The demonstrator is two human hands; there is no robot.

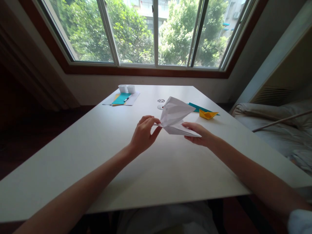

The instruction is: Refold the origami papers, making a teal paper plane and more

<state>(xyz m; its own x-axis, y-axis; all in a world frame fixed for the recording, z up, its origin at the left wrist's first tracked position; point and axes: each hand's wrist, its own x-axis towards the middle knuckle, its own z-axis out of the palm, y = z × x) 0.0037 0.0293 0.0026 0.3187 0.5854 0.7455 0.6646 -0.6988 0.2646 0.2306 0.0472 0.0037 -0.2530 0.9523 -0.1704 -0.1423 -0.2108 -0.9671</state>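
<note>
Beyond your hands, right of center, a yellow paper boat (207,114) sits on a teal strip (197,107); toward the upper left lie a teal sheet (121,98) and two white cups (127,88). Nothing blocks the white table (156,169) before you. Your left hand (143,135) pinches the folded white paper (175,116) at its left corner, while your right hand (198,134) supports its lower edge. The paper is held at center frame above the table, its long axis running from lower left to upper right.
</note>
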